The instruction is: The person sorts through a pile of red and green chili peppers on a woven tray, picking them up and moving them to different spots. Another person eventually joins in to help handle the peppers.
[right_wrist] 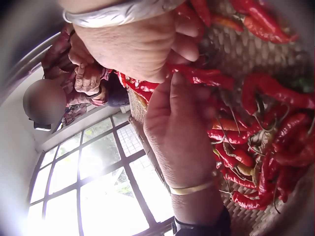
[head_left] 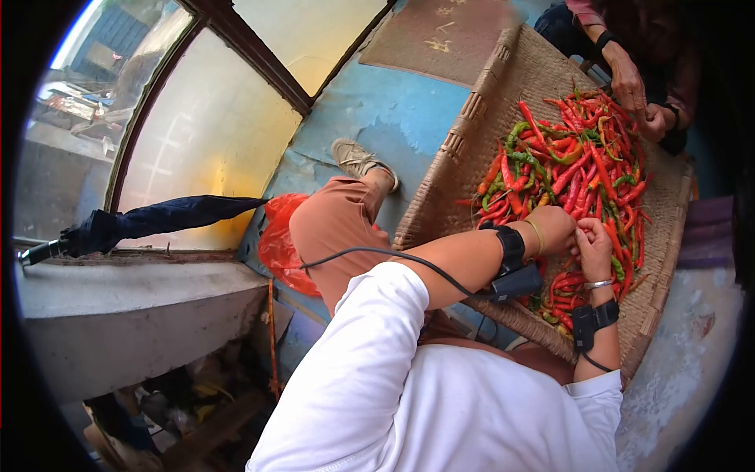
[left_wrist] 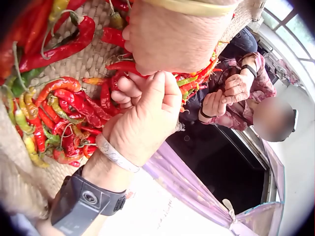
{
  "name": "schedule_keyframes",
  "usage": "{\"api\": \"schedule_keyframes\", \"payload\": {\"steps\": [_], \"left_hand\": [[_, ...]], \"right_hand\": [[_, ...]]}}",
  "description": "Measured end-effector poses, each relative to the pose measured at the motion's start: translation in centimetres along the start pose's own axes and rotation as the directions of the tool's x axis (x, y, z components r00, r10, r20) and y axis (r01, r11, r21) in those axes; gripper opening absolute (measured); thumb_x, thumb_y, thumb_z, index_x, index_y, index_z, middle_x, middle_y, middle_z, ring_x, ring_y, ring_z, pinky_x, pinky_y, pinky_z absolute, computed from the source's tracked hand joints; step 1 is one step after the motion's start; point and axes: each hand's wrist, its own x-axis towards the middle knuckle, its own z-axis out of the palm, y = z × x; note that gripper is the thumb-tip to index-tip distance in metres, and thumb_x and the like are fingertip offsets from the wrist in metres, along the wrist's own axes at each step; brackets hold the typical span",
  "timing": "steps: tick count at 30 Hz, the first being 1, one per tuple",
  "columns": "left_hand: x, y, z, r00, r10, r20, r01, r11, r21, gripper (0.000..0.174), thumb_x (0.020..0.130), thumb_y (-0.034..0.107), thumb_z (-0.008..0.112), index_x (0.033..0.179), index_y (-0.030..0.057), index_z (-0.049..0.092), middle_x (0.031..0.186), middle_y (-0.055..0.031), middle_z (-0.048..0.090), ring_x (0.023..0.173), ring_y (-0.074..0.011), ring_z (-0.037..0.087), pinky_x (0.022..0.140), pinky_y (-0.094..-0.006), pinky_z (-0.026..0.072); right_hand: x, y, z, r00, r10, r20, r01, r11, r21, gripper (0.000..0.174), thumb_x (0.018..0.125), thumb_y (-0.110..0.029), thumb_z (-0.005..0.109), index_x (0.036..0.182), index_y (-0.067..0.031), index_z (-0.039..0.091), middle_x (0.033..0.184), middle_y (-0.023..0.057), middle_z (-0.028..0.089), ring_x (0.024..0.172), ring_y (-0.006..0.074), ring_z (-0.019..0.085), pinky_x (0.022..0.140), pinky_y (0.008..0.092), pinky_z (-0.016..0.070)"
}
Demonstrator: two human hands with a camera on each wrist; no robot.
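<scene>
Over a heap of chili peppers (head_left: 574, 169), mostly red with some green, my two hands meet. My left hand (head_left: 550, 228), with a yellow bracelet, holds a red chili pepper (right_wrist: 204, 76). The pepper's body shows beside the left thumb in the right wrist view. My right hand (head_left: 594, 248), wearing a silver bangle, pinches at the stem end with thumb and curled fingers. In the left wrist view, the back of the left hand (left_wrist: 172, 39) hides the pepper, and the right thumb and forefinger come together below it.
A woven tray (head_left: 444, 177) with a raised rim carries the heap. Across it, another person's hands (head_left: 629, 86) work close together. At left are a folded dark umbrella (head_left: 157, 224) on the sill and a red plastic bag (head_left: 283, 232). A cable (head_left: 354, 252) runs along my left arm.
</scene>
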Motion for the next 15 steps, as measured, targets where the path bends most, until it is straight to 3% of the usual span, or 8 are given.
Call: {"api": "schedule_keyframes", "payload": {"steps": [2, 4, 8, 11, 15], "left_hand": [[-0.5, 0.3, -0.6, 1.0, 0.029, -0.009, -0.029, 0.998, -0.061, 0.031, 0.073, 0.036, 0.057, 0.076, 0.0052, 0.061, 0.071, -0.0156, 0.06, 0.07, -0.0332, 0.059, 0.063, -0.0418, 0.0464], [-0.6, 0.4, -0.6, 1.0, 0.006, -0.03, -0.009, 0.997, -0.083, 0.039, 0.07, 0.041, 0.061, 0.081, 0.0033, 0.059, 0.071, -0.0166, 0.059, 0.071, -0.0338, 0.058, 0.063, -0.0426, 0.0456], [-0.3, 0.3, 0.1, 0.996, -0.046, -0.072, 0.033, 0.983, -0.179, 0.03, 0.073, 0.031, 0.059, 0.08, 0.0019, 0.057, 0.071, -0.0185, 0.058, 0.07, -0.0345, 0.057, 0.062, -0.0409, 0.0449], [-0.3, 0.6, -0.4, 0.997, -0.018, -0.073, 0.001, 0.974, -0.226, 0.027, 0.075, 0.028, 0.058, 0.078, 0.0011, 0.056, 0.07, -0.0185, 0.058, 0.068, -0.034, 0.058, 0.06, -0.0393, 0.0452], [-0.3, 1.2, -1.3, 0.999, -0.013, -0.03, 0.007, 0.979, -0.203, 0.02, 0.076, 0.022, 0.058, 0.079, 0.0027, 0.057, 0.071, -0.0165, 0.06, 0.069, -0.0324, 0.058, 0.061, -0.0383, 0.0457]], "right_hand": [[-0.1, -0.1, -0.1, 0.998, -0.051, -0.021, 0.05, 0.996, -0.067, 0.009, 0.081, -0.002, 0.051, 0.09, -0.0041, 0.051, 0.06, -0.0024, 0.052, 0.05, 0.0029, 0.048, 0.044, 0.017, 0.0365], [-0.2, -0.3, -0.2, 1.0, -0.001, -0.011, 0.001, 1.0, 0.013, 0.004, 0.082, -0.006, 0.052, 0.086, -0.0058, 0.052, 0.058, -0.0038, 0.051, 0.048, 0.0018, 0.046, 0.041, 0.0169, 0.0345], [-0.7, -1.6, -0.1, 0.999, 0.03, 0.028, -0.033, 0.994, 0.108, 0.005, 0.082, -0.008, 0.053, 0.086, -0.0046, 0.052, 0.056, -0.0012, 0.054, 0.046, 0.0058, 0.051, 0.041, 0.0181, 0.0382], [-0.6, -1.5, -0.6, 0.999, -0.03, -0.012, 0.031, 0.991, 0.126, 0.005, 0.082, -0.006, 0.053, 0.085, -0.0035, 0.052, 0.058, -0.0001, 0.055, 0.047, 0.0057, 0.051, 0.042, 0.0183, 0.0387], [-0.1, -2.8, -2.0, 0.995, -0.002, -0.103, 0.023, 0.979, 0.203, 0.003, 0.082, -0.006, 0.052, 0.083, -0.0032, 0.051, 0.06, 0.0008, 0.055, 0.047, 0.0062, 0.051, 0.043, 0.0188, 0.0398]]}}
